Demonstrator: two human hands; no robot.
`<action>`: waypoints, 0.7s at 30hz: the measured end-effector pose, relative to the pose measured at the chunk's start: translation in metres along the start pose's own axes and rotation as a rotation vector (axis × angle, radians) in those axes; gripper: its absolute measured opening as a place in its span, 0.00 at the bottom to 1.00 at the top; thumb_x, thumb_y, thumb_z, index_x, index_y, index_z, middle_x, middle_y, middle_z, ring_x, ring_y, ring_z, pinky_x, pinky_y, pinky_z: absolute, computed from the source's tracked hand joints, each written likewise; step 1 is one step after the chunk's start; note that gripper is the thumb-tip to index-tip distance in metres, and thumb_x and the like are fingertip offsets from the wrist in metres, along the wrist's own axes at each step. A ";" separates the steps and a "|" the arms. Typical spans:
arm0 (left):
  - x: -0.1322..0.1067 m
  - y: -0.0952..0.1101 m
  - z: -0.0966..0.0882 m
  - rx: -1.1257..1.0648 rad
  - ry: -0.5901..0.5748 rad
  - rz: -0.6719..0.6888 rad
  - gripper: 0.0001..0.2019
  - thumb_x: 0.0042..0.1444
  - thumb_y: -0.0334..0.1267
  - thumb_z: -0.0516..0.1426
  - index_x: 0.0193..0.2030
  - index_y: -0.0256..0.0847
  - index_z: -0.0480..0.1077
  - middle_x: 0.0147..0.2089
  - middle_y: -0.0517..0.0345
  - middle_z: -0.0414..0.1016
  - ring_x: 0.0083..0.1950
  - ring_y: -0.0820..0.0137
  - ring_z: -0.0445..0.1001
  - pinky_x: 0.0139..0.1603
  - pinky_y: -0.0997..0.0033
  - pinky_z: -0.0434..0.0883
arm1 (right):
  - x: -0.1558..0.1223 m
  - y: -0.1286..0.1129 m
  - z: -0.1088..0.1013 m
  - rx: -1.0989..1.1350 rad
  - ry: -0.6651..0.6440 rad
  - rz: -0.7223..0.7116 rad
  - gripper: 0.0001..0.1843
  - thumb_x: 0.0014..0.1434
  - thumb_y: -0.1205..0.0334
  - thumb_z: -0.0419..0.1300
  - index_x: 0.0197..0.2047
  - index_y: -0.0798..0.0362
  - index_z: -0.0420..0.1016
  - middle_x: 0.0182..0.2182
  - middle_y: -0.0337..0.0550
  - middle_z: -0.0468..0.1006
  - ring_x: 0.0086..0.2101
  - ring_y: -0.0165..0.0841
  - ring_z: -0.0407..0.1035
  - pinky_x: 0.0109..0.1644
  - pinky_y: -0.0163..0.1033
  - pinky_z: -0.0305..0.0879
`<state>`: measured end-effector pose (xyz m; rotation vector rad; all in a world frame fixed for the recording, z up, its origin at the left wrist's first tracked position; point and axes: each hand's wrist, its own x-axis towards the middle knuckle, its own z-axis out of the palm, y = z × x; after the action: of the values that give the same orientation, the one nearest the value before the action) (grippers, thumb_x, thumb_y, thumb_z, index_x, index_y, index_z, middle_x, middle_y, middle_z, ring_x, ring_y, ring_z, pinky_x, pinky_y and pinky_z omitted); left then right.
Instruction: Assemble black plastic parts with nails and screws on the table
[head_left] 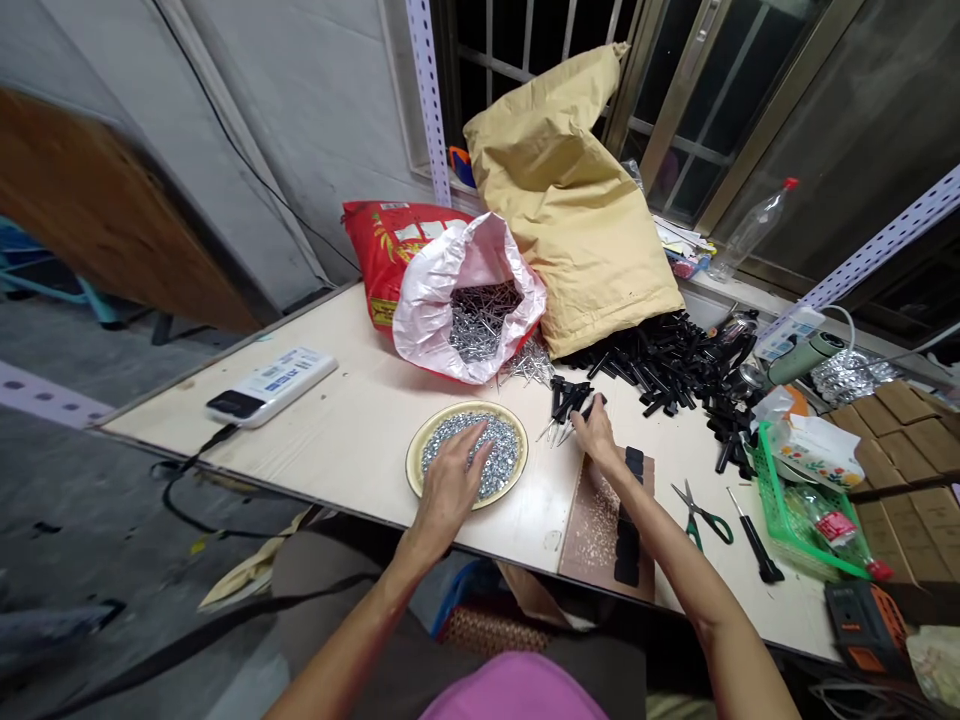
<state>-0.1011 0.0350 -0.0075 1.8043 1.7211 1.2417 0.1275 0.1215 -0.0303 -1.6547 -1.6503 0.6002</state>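
Observation:
My left hand [454,478] reaches over a round yellowish plate [414,468] of small shiny metal pieces [499,455], perhaps nuts. Its fingertips touch the pieces, and the thumb stands apart from the fingers. My right hand [595,432] is closed on a black plastic piece [598,402] beside a small cluster of black pieces with thin metal rods [568,398]. What its fingertips cover is partly hidden. Below the right wrist lies a brown board [592,530] with a row of black pads [628,540].
Behind the plate stands an open red bag [382,260] of long metal pins. A large tan sack [585,230] rests by a heap of black plastic pieces [660,360]. Scissors [701,520], a black-handled tool [757,545] and a green basket [772,500] lie right; a white power bank [274,385] left.

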 end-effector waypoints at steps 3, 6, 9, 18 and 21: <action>-0.006 -0.012 0.000 0.059 0.012 0.041 0.17 0.59 0.42 0.49 0.46 0.38 0.74 0.46 0.47 0.78 0.49 0.58 0.73 0.53 0.54 0.68 | -0.011 -0.009 -0.015 -0.396 -0.095 -0.227 0.20 0.62 0.67 0.49 0.57 0.49 0.66 0.53 0.49 0.68 0.49 0.40 0.63 0.46 0.43 0.64; -0.009 -0.017 0.003 0.125 -0.036 0.073 0.14 0.59 0.38 0.49 0.42 0.40 0.76 0.41 0.48 0.78 0.45 0.58 0.72 0.49 0.55 0.68 | -0.009 -0.018 -0.015 -0.640 -0.249 -0.567 0.18 0.62 0.72 0.48 0.50 0.48 0.72 0.51 0.48 0.71 0.44 0.38 0.63 0.40 0.41 0.63; -0.009 -0.015 0.006 0.223 -0.116 0.095 0.14 0.59 0.36 0.49 0.40 0.41 0.77 0.40 0.47 0.76 0.43 0.58 0.69 0.46 0.57 0.67 | 0.003 -0.023 -0.004 -0.741 -0.378 -0.771 0.13 0.62 0.73 0.51 0.39 0.52 0.76 0.39 0.50 0.75 0.38 0.38 0.62 0.37 0.41 0.60; 0.002 -0.004 0.009 0.539 -0.365 0.135 0.16 0.59 0.30 0.47 0.27 0.39 0.74 0.33 0.46 0.71 0.40 0.58 0.65 0.36 0.63 0.62 | 0.029 -0.033 -0.009 -0.599 -0.351 -0.887 0.15 0.64 0.72 0.48 0.39 0.52 0.76 0.35 0.47 0.75 0.39 0.36 0.64 0.46 0.42 0.59; 0.007 -0.003 0.015 0.566 -0.347 0.114 0.16 0.58 0.30 0.47 0.26 0.39 0.72 0.32 0.45 0.71 0.40 0.56 0.66 0.35 0.63 0.62 | 0.029 -0.045 -0.026 -0.345 -0.160 -0.800 0.16 0.66 0.67 0.46 0.46 0.52 0.75 0.37 0.48 0.73 0.39 0.36 0.65 0.44 0.41 0.62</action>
<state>-0.0925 0.0463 -0.0159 2.2859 1.8966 0.4415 0.1196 0.1424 0.0243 -1.0134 -2.4217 0.0409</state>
